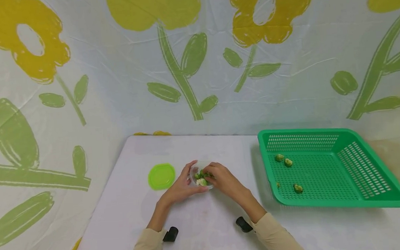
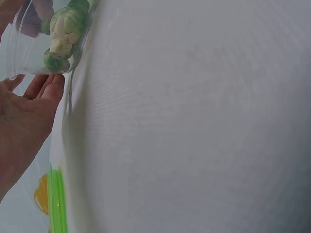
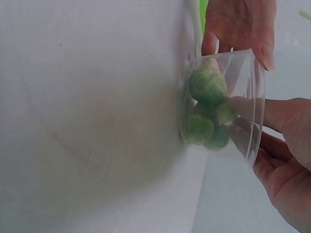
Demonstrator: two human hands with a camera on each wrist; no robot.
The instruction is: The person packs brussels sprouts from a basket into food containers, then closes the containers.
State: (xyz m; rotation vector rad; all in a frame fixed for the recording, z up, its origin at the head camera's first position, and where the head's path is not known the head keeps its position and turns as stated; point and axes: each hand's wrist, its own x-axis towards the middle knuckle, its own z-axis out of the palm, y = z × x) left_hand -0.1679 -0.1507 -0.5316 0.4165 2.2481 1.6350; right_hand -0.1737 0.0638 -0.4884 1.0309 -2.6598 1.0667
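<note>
Reaching in from the bottom edge of the head view, two beige sleeves (image 1: 146,246) come first, with small black wrist pieces (image 1: 171,234) beside the cuffs. Past them, a little below the frame's middle, the left hand (image 1: 181,187) is curved round a clear tub (image 3: 241,68), fingers on one side and thumb on the other. The right hand (image 1: 225,180) dips into the tub from the right, and its fingers appear to pinch one of the Brussels sprouts (image 3: 208,85) inside. Several sit in there already; whether the pinched one is being set down or lifted cannot be told.

At the left of the tub, a bright green lid (image 1: 162,176) lies apart on the white table (image 1: 200,236), so the tub is uncovered. At the right of the frame, the green basket (image 1: 378,175) has at least four more sprouts (image 1: 298,188) near its left side, one mostly hidden by the wall. As a judgement, sorting between tub and basket is partway along, and closing the tub is not yet done. Farthest back, flowered cloth (image 1: 220,112) fills the upper frame.
</note>
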